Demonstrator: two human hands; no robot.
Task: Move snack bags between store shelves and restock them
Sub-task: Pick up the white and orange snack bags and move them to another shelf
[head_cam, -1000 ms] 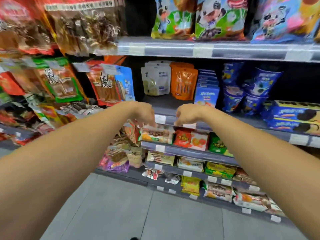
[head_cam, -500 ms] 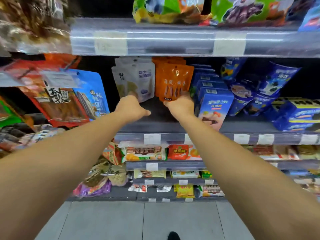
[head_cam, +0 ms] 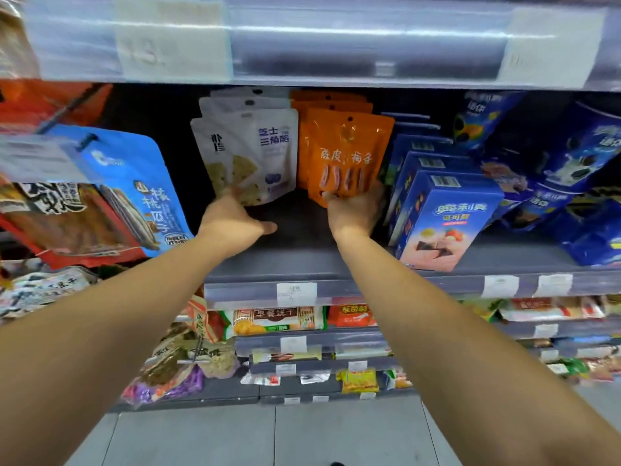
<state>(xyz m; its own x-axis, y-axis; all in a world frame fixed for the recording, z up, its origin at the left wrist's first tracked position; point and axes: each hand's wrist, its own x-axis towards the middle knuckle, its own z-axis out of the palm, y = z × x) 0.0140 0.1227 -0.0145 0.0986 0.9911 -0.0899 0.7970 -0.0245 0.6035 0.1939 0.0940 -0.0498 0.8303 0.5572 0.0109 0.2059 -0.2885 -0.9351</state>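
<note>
Your right hand (head_cam: 353, 213) grips the front orange pouch (head_cam: 346, 153) low; your left hand (head_cam: 235, 223), spread wide, touches the white pouch (head_cam: 248, 153). Yank, and the pouches behind may topple forward.

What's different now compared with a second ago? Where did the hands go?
Both hands rose from the front rail of the shelf to the pouches standing further back. The right hand now grips the bottom of the front orange pouch; the left hand touches the lower edge of the white pouch. Pouches and blue boxes stayed put.
</note>
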